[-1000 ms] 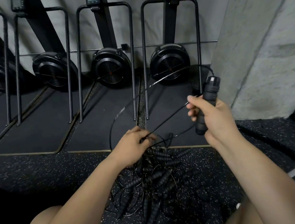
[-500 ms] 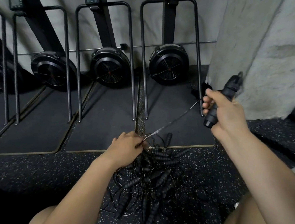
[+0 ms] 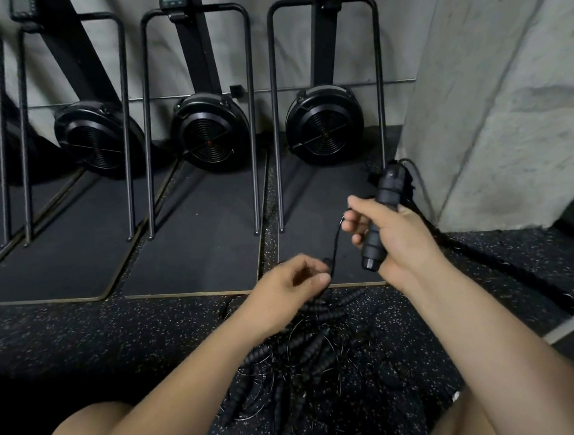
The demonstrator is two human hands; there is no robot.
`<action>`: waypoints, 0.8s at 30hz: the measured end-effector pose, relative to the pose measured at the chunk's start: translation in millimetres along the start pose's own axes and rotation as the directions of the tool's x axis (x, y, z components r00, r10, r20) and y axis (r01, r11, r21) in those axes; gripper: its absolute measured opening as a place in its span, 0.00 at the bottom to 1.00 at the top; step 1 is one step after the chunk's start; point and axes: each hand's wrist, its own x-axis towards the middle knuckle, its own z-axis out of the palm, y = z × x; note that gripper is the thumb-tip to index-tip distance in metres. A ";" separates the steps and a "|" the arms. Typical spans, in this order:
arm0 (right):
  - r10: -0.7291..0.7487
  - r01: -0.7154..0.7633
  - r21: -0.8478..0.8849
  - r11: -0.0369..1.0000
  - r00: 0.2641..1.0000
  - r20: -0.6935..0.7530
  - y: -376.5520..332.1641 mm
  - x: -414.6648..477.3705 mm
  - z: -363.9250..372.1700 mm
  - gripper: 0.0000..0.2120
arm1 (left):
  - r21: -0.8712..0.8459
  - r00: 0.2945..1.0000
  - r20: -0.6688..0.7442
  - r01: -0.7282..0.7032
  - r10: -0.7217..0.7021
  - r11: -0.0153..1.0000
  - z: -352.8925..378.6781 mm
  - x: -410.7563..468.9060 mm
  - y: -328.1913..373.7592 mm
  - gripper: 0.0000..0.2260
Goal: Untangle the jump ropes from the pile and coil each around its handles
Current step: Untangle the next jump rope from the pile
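My right hand (image 3: 393, 233) grips black ribbed jump-rope handles (image 3: 380, 217), held nearly upright in front of me. A thin black cord (image 3: 336, 244) runs from that hand down to my left hand (image 3: 291, 285), which pinches it between thumb and fingers just above the pile. The pile of jump ropes (image 3: 303, 356) lies on the speckled floor between my knees, a tangle of several black ribbed handles and thin wire cords, partly hidden by my left forearm. Another loop of cord (image 3: 416, 179) hangs behind the top of the held handles.
Several black fan-wheel exercise machines (image 3: 324, 125) with tube frames stand on dark mats (image 3: 195, 245) along the wall ahead. A concrete pillar (image 3: 496, 98) rises at the right. A thick dark rope (image 3: 488, 260) lies on the floor by the pillar.
My right hand has come back left and lower with the handles, now more upright. The cord between my hands went from taut to slack, and my left hand lifted slightly toward the right.
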 end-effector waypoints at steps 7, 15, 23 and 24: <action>0.031 -0.031 -0.001 1.000 1.000 0.002 -1.1 2.8 2.4 0.10 | 0.038 0.986 0.162 0.031 -0.036 0.999 13.5 -13.3 12.1 0.10; 0.066 -0.063 0.057 0.996 0.995 -0.068 0.1 22.8 -15.7 0.10 | 0.174 0.999 -0.011 0.032 -0.030 0.984 -9.2 -16.0 11.0 0.11; 0.337 -0.194 -0.457 0.868 0.906 0.255 33.4 -15.7 17.2 0.15 | -0.397 0.968 -0.243 -0.047 -0.055 0.917 -23.1 -4.7 21.8 0.09; 0.350 -0.186 -0.482 0.856 0.896 0.275 38.0 -18.7 20.4 0.14 | -0.443 0.960 -0.268 -0.046 -0.083 0.895 -25.9 -3.8 22.2 0.09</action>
